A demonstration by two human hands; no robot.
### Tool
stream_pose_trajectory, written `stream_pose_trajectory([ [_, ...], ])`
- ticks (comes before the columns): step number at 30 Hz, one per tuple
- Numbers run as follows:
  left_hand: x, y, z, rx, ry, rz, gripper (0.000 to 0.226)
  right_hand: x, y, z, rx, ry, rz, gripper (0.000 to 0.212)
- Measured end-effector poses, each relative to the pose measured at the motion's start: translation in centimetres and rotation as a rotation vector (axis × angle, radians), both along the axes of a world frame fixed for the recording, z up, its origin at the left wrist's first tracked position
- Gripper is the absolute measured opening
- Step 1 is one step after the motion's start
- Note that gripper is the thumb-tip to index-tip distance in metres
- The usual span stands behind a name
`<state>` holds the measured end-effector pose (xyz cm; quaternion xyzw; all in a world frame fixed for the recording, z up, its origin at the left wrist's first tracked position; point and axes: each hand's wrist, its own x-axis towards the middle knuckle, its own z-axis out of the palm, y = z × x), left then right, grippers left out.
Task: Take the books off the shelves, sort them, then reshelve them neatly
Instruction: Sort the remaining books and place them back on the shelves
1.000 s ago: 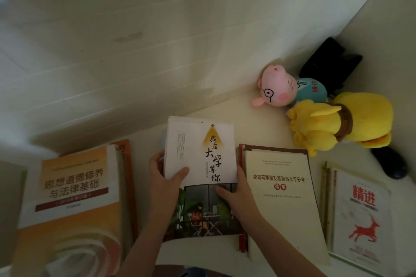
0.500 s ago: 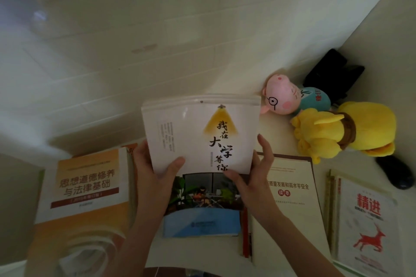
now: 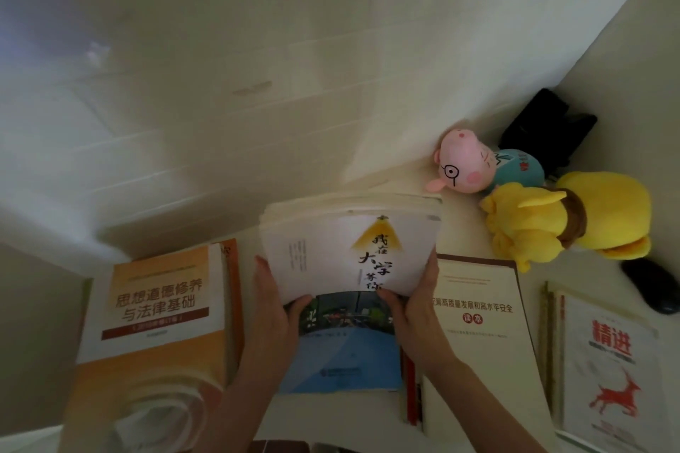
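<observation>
gripping a white-covered book from both sides, the left hand and right hand each curl fingers around an edge with a thumb pressed on the cover, holding it tilted above the middle of the pale shelf surface. its loose page edges fan out at the top. four groups of books show in all: the held one, an orange-and-white book topping a pile toward the left edge, a cream book just right of the hands, and a white book with a red deer at the right edge. two plush toys lie in the far right corner, a pink pig and a yellow one, touching. two dark objects, one behind the toys and one beside the deer book, are too dim to identify. red spines peek from under the held book; how many volumes lie beneath cannot be told. the deer book and orange book are cut off at the frame's bottom.
</observation>
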<state>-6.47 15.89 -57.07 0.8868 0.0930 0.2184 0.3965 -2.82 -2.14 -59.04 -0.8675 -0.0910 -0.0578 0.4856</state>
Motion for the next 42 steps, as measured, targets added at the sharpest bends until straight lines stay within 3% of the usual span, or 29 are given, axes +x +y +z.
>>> stream_pose_trajectory([
  [4, 1.1, 1.4, 0.9, 0.068, -0.018, -0.133, 0.081, 0.9, -0.3, 1.3, 0.019, -0.037, 0.01, 0.082],
  [8, 1.0, 1.7, 4.3, 0.043, -0.053, -0.17, 0.062, 1.6, -1.3, 6.0, 0.127, -0.126, 0.1, 0.101],
  [11, 0.6, 1.4, 7.8, 0.016, -0.129, -0.125, 0.068, 2.5, -1.8, 9.5, 0.17, -0.231, 0.181, 0.097],
  [18, -4.1, 0.7, 19.2, -0.06, -0.309, -0.026, 0.064, 1.8, -2.1, 19.9, 0.301, -0.26, 0.406, 0.082],
  [25, -9.7, 1.5, 28.9, 0.097, -0.576, 0.097, 0.06, 0.2, 0.1, 30.8, 0.425, -0.469, 0.68, 0.077],
  [36, -16.0, 6.4, 40.9, 0.243, -0.775, 0.239, 0.066, -2.1, 7.3, 44.7, 0.521, -0.656, 0.962, 0.085],
  [42, -20.3, 12.7, 49.3, 0.321, -0.912, 0.286, 0.062, -4.6, 15.7, 53.6, 0.557, -0.757, 1.087, 0.08],
])
